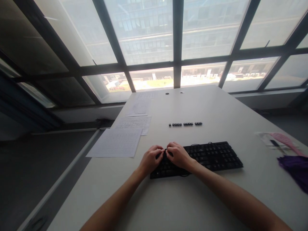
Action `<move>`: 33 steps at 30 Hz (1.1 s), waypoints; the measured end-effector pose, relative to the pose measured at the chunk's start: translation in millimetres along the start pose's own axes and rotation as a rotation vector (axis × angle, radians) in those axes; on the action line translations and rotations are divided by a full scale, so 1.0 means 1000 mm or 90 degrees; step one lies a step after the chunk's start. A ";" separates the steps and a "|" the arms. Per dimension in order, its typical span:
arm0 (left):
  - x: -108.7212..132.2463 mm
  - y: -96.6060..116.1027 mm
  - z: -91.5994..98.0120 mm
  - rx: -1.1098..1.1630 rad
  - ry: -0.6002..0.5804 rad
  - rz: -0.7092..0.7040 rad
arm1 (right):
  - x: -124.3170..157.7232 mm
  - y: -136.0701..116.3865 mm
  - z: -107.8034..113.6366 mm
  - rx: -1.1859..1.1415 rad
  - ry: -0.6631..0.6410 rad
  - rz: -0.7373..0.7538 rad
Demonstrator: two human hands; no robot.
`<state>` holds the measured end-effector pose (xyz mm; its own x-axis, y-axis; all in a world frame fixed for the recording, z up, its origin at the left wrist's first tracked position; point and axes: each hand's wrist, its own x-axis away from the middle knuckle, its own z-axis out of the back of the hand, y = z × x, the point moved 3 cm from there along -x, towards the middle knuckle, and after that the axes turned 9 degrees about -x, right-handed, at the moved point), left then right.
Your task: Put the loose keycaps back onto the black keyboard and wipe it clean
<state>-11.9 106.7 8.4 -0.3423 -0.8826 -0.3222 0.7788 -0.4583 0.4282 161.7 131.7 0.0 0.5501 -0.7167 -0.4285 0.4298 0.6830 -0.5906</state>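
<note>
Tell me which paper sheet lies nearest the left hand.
The front sheet, just left of the left hand; the other sheets lie farther back toward the window.

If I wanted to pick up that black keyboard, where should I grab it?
Probably by its free right end, coming in from the right. The keyboard lies flat on the table, long and thin, so you could reach under the short edge, thumb on top. The left hand and right hand cover its left end.
</note>
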 end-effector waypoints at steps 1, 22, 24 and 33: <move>0.000 0.000 0.000 -0.001 0.002 0.000 | 0.000 0.000 0.000 0.002 0.000 -0.001; 0.001 -0.001 -0.005 -0.011 0.023 0.031 | 0.003 -0.002 0.002 -0.001 -0.002 -0.026; 0.002 -0.001 -0.005 0.004 0.035 0.038 | 0.003 0.000 0.002 -0.031 0.012 -0.047; -0.020 -0.033 0.008 0.099 0.118 0.123 | -0.006 0.032 0.028 -0.081 0.112 -0.177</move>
<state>-34.9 139.0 7.2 -0.0836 -0.9273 -0.3649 0.7252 -0.3077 0.6159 192.7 161.9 2.6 0.2885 -0.8935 -0.3442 0.4463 0.4435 -0.7772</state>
